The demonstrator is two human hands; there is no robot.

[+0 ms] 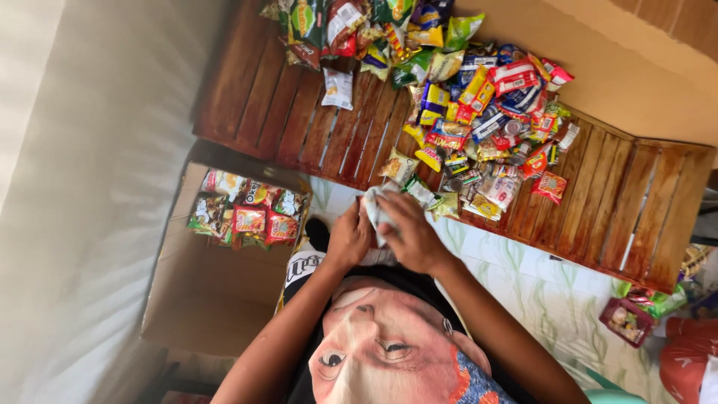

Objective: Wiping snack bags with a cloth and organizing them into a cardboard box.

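Note:
My left hand (348,238) and my right hand (411,232) meet just below the near edge of a wooden slatted table (299,120). Together they grip a small white snack packet (374,206), which shows between the fingers. A big heap of colourful snack packets (479,112) covers the middle of the table, right above my hands. A single white packet (338,88) lies apart on the slats to the left of the heap.
An open cardboard box (209,299) stands at my left, with several snack packets (247,217) stacked in its far end. A white wall fills the left side. A red packet (627,320) and green wrappers lie on the patterned floor at the right.

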